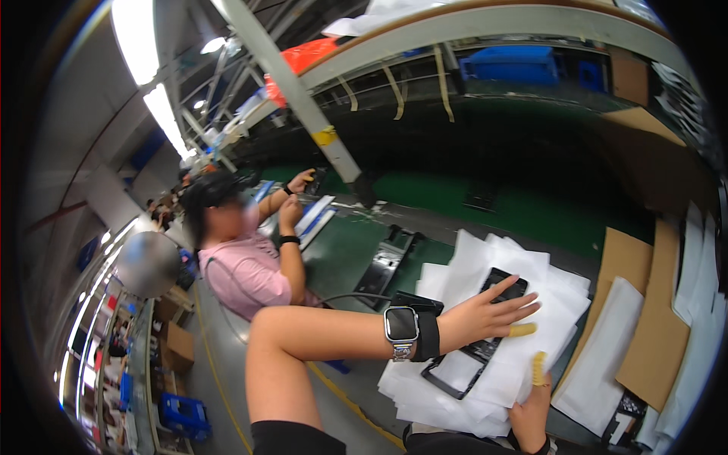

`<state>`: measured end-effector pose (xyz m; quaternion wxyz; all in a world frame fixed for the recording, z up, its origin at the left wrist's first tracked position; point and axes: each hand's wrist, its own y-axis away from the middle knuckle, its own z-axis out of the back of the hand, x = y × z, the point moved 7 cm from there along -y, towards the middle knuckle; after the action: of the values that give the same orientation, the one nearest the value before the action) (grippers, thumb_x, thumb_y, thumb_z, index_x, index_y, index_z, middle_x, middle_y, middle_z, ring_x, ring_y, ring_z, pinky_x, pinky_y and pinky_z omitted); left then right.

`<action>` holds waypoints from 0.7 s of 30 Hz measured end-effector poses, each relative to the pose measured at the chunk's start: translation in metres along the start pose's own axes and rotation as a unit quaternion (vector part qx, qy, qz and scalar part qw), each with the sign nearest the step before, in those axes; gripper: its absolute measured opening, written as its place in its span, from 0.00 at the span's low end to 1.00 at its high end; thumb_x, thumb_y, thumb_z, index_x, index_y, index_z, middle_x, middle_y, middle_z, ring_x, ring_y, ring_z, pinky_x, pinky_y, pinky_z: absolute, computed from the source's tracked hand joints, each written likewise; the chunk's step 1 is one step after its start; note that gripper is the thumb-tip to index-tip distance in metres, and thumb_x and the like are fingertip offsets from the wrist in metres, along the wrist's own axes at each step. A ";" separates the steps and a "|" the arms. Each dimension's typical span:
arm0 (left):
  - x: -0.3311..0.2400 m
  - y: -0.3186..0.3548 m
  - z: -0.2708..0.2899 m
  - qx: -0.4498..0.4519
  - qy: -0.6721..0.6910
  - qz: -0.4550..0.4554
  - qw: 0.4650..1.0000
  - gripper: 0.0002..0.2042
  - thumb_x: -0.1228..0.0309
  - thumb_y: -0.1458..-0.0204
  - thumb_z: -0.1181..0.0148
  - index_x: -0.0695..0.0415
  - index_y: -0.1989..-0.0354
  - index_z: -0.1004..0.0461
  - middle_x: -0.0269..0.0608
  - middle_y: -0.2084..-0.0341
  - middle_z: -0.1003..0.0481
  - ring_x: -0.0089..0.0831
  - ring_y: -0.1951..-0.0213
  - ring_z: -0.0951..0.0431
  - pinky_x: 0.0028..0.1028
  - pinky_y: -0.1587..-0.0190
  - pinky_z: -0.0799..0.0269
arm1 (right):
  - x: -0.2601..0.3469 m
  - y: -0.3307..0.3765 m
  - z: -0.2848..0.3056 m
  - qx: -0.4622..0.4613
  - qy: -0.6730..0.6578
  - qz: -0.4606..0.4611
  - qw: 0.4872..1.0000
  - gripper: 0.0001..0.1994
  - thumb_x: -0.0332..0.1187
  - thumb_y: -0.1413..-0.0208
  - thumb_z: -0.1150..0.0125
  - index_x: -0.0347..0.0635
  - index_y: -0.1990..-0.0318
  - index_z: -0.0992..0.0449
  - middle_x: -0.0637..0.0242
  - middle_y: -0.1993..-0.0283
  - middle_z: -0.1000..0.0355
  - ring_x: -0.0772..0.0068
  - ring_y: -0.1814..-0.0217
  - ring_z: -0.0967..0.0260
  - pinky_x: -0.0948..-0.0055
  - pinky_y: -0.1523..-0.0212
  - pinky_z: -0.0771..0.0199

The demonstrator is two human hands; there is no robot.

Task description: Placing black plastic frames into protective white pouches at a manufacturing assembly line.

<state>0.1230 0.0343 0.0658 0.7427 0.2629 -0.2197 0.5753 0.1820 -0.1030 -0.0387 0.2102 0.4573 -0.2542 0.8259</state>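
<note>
A pile of white sheets (523, 262) lies fanned out in front of me, and on it rests a long black plastic frame (481, 350) with a rectangular opening at its near end. My left hand (489, 312) lies over the frame's middle with fingers spread, hiding part of it. A yellow cot covers one of its digits; a watch (401, 324) and a black band are on that wrist. At the pile's near right edge, my right hand (531, 413) grips the sheets, one yellow-covered finger stretched along the edge and other fingers partly hidden.
Left of the pile, a black and silver part (387, 262) lies on the green bench. Cardboard pieces (644, 318) and more white sheets stand at the right. A slanted metal post (303, 106) rises beyond. A pink-shirted co-worker (243, 265) handles a dark part at the left.
</note>
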 end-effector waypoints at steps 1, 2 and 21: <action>-0.010 -0.003 -0.013 0.014 -0.001 -0.053 0.998 0.36 0.68 0.55 0.46 0.43 0.35 0.54 0.34 0.36 0.50 0.31 0.34 0.52 0.47 0.33 0.65 | 0.011 -0.006 -0.003 0.038 0.016 0.042 0.998 0.31 0.27 0.64 0.42 0.36 0.44 0.36 0.43 0.48 0.40 0.42 0.47 0.43 0.57 0.44 0.43; -0.014 -0.003 -0.029 0.049 0.060 -0.072 0.994 0.38 0.69 0.57 0.44 0.44 0.35 0.55 0.36 0.37 0.48 0.34 0.35 0.49 0.47 0.33 0.62 | 0.022 -0.008 -0.008 0.076 0.033 0.083 0.993 0.30 0.26 0.66 0.43 0.39 0.47 0.32 0.44 0.50 0.39 0.44 0.49 0.42 0.58 0.46 0.42; 0.038 0.055 0.020 -0.173 0.950 0.215 0.148 0.39 0.50 0.55 0.41 0.64 0.40 0.45 0.62 0.46 0.40 0.44 0.46 0.35 0.40 0.42 0.38 | 0.021 -0.016 0.002 0.086 -0.008 0.045 0.995 0.23 0.39 0.53 0.45 0.43 0.47 0.30 0.49 0.50 0.38 0.45 0.49 0.42 0.55 0.46 0.42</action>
<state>0.0782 0.0602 0.1127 0.2408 -0.6832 0.5166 0.4565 0.1830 -0.0893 -0.0162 0.1303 0.4682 -0.2043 0.8497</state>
